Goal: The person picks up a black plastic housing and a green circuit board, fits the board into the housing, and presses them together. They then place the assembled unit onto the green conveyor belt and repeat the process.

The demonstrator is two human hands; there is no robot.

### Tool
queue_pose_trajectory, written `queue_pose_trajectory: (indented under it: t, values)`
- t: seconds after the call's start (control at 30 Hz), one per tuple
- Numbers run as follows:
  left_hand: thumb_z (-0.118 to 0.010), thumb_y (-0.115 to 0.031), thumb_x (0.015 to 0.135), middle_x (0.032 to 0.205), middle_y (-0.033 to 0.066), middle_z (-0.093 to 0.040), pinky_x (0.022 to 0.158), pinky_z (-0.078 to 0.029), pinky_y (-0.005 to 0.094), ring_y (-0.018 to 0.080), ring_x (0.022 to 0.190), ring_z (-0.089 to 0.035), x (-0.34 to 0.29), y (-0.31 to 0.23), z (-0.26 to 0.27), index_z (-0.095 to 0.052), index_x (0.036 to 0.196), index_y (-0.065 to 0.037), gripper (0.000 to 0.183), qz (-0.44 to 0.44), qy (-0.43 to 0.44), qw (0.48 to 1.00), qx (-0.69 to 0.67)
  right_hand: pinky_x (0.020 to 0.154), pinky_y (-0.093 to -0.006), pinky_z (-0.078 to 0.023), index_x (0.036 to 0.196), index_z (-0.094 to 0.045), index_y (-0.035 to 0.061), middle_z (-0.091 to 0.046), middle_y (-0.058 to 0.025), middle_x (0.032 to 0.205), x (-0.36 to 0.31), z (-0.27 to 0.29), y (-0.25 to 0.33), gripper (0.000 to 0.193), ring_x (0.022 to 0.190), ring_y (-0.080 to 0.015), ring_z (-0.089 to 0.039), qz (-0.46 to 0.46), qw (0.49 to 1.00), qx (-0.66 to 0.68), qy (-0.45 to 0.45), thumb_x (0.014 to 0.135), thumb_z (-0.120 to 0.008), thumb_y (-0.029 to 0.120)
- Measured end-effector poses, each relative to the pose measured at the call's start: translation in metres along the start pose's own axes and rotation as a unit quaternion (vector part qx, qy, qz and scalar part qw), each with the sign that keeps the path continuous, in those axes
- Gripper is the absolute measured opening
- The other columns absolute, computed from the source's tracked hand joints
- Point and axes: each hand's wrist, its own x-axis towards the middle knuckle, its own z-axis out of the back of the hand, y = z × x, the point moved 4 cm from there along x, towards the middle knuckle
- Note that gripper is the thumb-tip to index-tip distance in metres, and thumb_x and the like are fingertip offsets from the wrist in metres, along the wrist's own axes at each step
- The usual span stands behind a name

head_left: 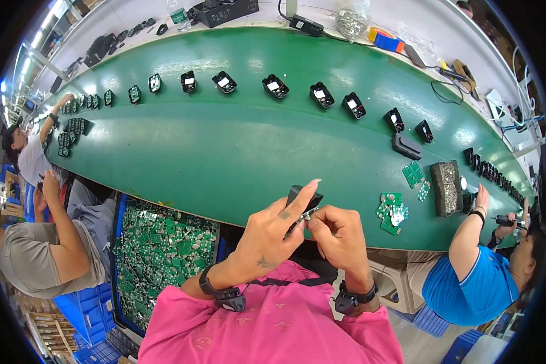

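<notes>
My left hand (267, 232) is closed around a black plastic housing (295, 193), just over the near edge of the green table. Its index finger stretches across the housing. Right beside it, the fingers of my right hand (341, 235) are pinched together at the housing's near side. A small pale and reddish bit shows between the hands, too small to name. What the right fingers grip is hidden. To the right on the table lie green circuit boards (390, 212), a smaller board piece (424, 191) and another green board (413, 174).
Open black housings (275, 86) stand in a curved row along the green table (182, 164). A closed black case (406, 146) and a dark speckled block (447, 188) sit at right. Below left is a bin of circuit boards (164, 261). Co-workers sit on both sides.
</notes>
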Motion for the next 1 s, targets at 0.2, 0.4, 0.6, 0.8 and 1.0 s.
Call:
queue_pose_trajectory:
  t: [0.2, 0.4, 0.6, 0.8, 1.0]
  values:
    - [-0.060, 0.004, 0.084, 0.098, 0.0166, -0.065, 0.071, -0.053, 0.0377, 0.0311, 0.076, -0.063, 0.004, 0.010, -0.007, -0.046, 0.149, -0.011, 0.068, -0.006, -0.028, 1.000, 0.005, 0.047, -0.0241, -0.040, 0.078, -0.062, -0.0036, -0.059, -0.0011, 0.062, 0.006, -0.002, -0.009, 0.011, 0.051, -0.0056, -0.051, 0.038, 0.999, -0.037, -0.003, 0.088, -0.063, 0.002]
    - [-0.063, 0.002, 0.090, 0.112, 0.0096, -0.065, 0.087, -0.054, 0.0292, 0.0161, 0.099, -0.065, 0.016, 0.033, -0.032, -0.045, 0.144, -0.002, 0.058, 0.135, -0.020, 0.933, -0.333, 0.062, -0.0345, -0.052, 0.096, -0.069, -0.0005, -0.067, -0.0137, 0.077, -0.008, 0.028, -0.019, 0.019, 0.069, -0.0230, -0.066, 0.029, 0.978, -0.126, -0.162, 0.089, -0.071, 0.017]
    - [-0.071, 0.007, 0.075, 0.125, 0.0119, -0.058, 0.090, -0.055, 0.0315, 0.0196, 0.105, -0.063, 0.010, 0.035, -0.030, -0.049, 0.137, 0.004, 0.066, 0.112, 0.061, 0.929, -0.347, 0.053, -0.0359, -0.046, 0.087, -0.058, -0.0029, -0.061, -0.0123, 0.065, -0.011, 0.006, -0.036, 0.023, 0.057, -0.0179, -0.059, -0.031, 0.988, 0.097, -0.115, 0.094, -0.066, 0.018]
    - [-0.075, 0.002, 0.074, 0.121, 0.0108, -0.060, 0.091, -0.054, 0.0299, 0.0172, 0.100, -0.062, 0.010, 0.042, -0.057, -0.053, 0.135, 0.003, 0.065, 0.047, 0.021, 0.962, -0.268, 0.062, -0.0394, -0.048, 0.087, -0.060, -0.0026, -0.063, -0.0168, 0.079, -0.027, 0.001, -0.018, 0.021, 0.069, -0.0314, -0.062, 0.137, 0.970, -0.006, -0.202, 0.094, -0.064, 0.017]
    - [-0.074, -0.006, 0.080, 0.117, 0.0104, -0.061, 0.087, -0.052, 0.0290, 0.0175, 0.099, -0.063, 0.002, 0.044, -0.060, -0.054, 0.131, 0.001, 0.056, 0.095, 0.014, 0.957, -0.275, 0.068, -0.0418, -0.048, 0.086, -0.061, -0.0030, -0.063, -0.0184, 0.081, -0.027, 0.006, -0.037, 0.025, 0.074, -0.0351, -0.062, 0.034, 0.986, 0.034, -0.159, 0.095, -0.061, 0.021]
